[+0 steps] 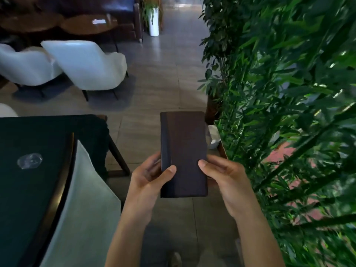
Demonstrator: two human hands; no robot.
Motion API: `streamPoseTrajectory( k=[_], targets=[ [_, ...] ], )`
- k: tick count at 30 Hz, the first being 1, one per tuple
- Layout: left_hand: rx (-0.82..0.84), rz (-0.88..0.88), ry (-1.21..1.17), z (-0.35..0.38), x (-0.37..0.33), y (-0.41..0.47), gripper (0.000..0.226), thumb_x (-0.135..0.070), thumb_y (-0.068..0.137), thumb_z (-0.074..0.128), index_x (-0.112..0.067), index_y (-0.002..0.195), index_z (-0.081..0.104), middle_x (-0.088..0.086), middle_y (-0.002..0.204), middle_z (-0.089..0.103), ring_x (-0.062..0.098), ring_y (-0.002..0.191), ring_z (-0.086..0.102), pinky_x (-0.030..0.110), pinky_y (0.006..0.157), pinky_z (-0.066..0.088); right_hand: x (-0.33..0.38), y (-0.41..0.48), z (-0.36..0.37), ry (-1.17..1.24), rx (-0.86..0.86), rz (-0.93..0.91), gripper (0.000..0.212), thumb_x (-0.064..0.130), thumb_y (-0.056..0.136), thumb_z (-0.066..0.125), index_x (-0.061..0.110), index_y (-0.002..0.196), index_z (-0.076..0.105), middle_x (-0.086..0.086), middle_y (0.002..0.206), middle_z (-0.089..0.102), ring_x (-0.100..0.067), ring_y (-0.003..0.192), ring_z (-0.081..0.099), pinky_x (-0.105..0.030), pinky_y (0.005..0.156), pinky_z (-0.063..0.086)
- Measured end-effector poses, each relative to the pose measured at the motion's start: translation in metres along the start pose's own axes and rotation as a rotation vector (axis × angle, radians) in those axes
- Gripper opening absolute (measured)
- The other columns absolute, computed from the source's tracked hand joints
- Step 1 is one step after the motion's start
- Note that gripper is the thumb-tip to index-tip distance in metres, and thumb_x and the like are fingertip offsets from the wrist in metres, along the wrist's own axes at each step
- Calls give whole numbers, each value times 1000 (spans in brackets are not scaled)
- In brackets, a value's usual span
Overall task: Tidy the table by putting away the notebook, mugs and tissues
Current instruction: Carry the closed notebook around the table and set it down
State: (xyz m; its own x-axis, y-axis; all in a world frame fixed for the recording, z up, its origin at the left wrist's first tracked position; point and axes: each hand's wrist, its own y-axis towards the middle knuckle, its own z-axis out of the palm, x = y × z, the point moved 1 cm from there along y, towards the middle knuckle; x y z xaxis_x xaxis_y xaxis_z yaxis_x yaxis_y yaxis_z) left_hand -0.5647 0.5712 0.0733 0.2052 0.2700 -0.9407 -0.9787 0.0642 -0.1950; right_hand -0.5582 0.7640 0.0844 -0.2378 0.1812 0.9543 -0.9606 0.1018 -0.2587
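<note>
A: How do the hands sit?

B: Both forearms reach forward from the bottom of the view. The left hand (148, 180) cups the notebook (184, 154) from its left edge, thumb laid across the lower front cover and the other fingers curled behind. The right hand (225, 178) mirrors it on the right edge, thumb tip pressed on the cover, the rest of the fingers hidden behind. So each hand is clamped on the notebook's near end.

A: And where is the notebook itself?

B: Held in the air over the tiled floor (154, 120), long axis pointing away from the person, its far end free of anything.

A: Room to move?

B: To the left, the table (28, 189) with its dark green top stands well apart from the notebook; a white chair back (82, 205) leans along the table's curved wooden edge. To the right, leafy green plants (289, 112) crowd close, with fronds just beside the right hand. Straight ahead the floor runs open toward two white armchairs (84, 66), round wooden tables (88, 26) and a tall white planter (154, 22).

A: What does the notebook look like?

B: Closed, slim and rectangular, with a dark brown cover and rounded far corners. A darker band runs along the left side. No title or marking can be made out. A clear crumpled wrapper (29, 160) lies on the table.
</note>
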Motion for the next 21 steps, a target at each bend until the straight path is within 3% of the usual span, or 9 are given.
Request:
streamPoseTrajectory(
  k=[5, 10, 19, 21],
  targets=[
    [3, 4, 30, 4, -1, 46, 54, -15, 83, 72, -12, 136, 66, 7, 124, 79, 22, 114, 75, 23, 81, 62, 5, 52, -3, -5, 26, 37, 20, 9, 96, 70, 12, 112, 80, -5, 103, 84, -20, 101, 79, -38, 88, 62],
    [-48, 1, 57, 25, -5, 108, 42, -10, 92, 68, -11, 134, 67, 7, 124, 79, 24, 115, 74, 27, 85, 64, 22, 123, -16, -26, 77, 24, 18, 10, 96, 71, 9, 111, 80, -6, 104, 83, -21, 102, 79, -41, 90, 63],
    [-104, 52, 45, 85, -30, 217, 41, -7, 96, 64, -14, 137, 66, 5, 123, 79, 22, 113, 76, 26, 84, 62, 76, 259, -50, -80, 148, 16, 14, 11, 93, 76, 10, 106, 80, -2, 100, 84, -15, 96, 79, -26, 78, 63],
    [-115, 63, 32, 91, -36, 235, 43, -6, 97, 62, -14, 139, 64, 7, 125, 79, 23, 115, 75, 26, 85, 62, 85, 284, -50, -101, 177, 13, 15, 12, 92, 76, 9, 107, 80, -4, 101, 83, -17, 98, 79, -31, 82, 64]
  ],
)
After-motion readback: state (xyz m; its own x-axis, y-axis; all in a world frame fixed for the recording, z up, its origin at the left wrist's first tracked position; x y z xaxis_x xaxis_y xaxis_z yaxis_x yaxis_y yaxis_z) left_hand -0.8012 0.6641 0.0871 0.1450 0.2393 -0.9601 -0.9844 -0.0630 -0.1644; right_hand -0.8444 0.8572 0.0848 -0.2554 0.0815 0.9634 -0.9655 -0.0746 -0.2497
